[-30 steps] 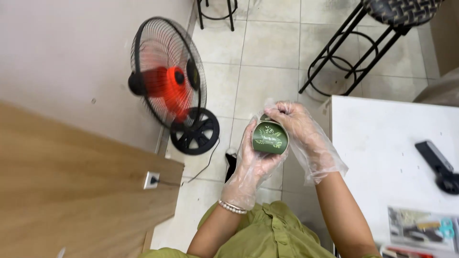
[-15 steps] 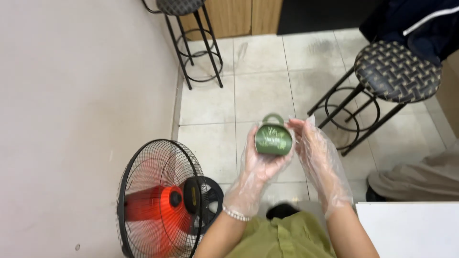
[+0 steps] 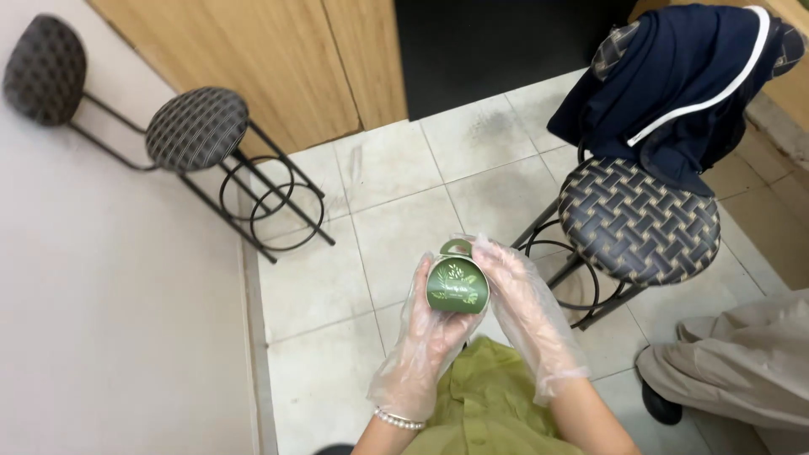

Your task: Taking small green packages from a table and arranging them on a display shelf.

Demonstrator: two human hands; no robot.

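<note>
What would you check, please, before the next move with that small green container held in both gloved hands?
1. Left hand under and around the green container: ok, it cups it from below.
2. Right hand in contact: ok, fingers rest on the container's right side.
3. Gloves whole: cannot tell, the clear plastic is loose and crinkled.
4. Lid seated: cannot tell, only the decorated top and a small loop behind it show.
5. Free room nearby: not ok, a woven stool stands close on the right, with a dark jacket above it.
6. Other person near: not ok, a trousered leg and shoe sit at lower right.
</note>
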